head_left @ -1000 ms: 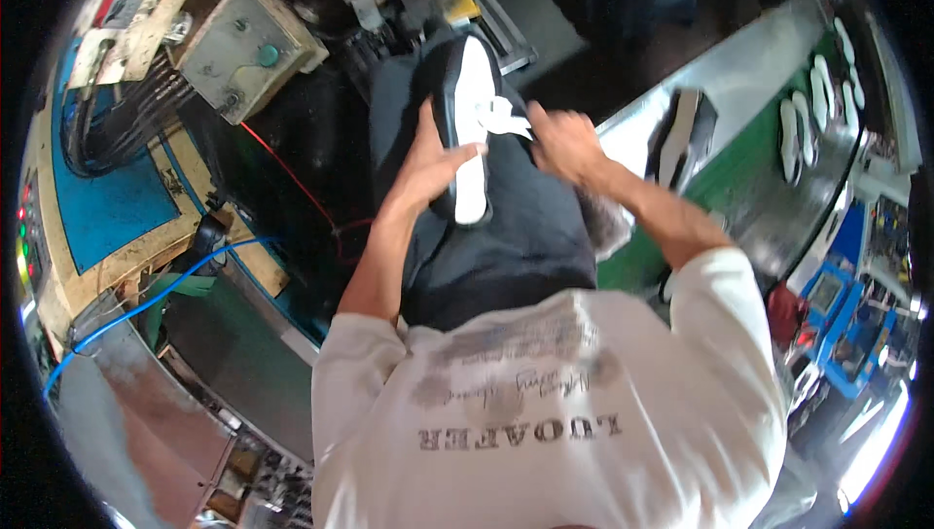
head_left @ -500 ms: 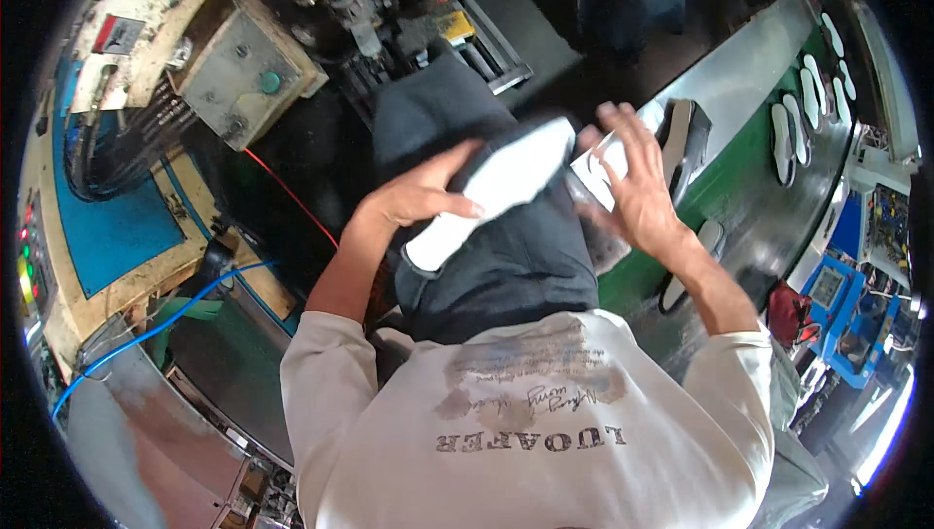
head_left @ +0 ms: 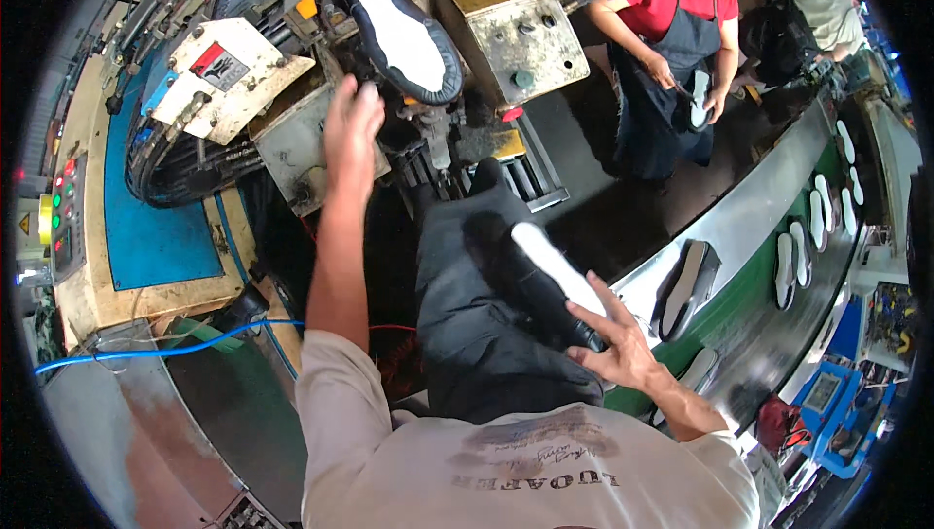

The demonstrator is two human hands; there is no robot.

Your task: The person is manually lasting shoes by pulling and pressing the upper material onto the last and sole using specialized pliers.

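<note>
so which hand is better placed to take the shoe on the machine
Left hand, probably: it is close beside that shoe and looks empty, while the right hand is farther off, at another shoe.

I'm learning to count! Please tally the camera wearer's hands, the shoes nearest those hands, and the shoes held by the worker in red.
Hands: 2 (left hand, right hand)
Nearest shoes: 2 (shoe beyond the left, shoe at the right)
Worker's shoe: 1
Total: 5
</note>
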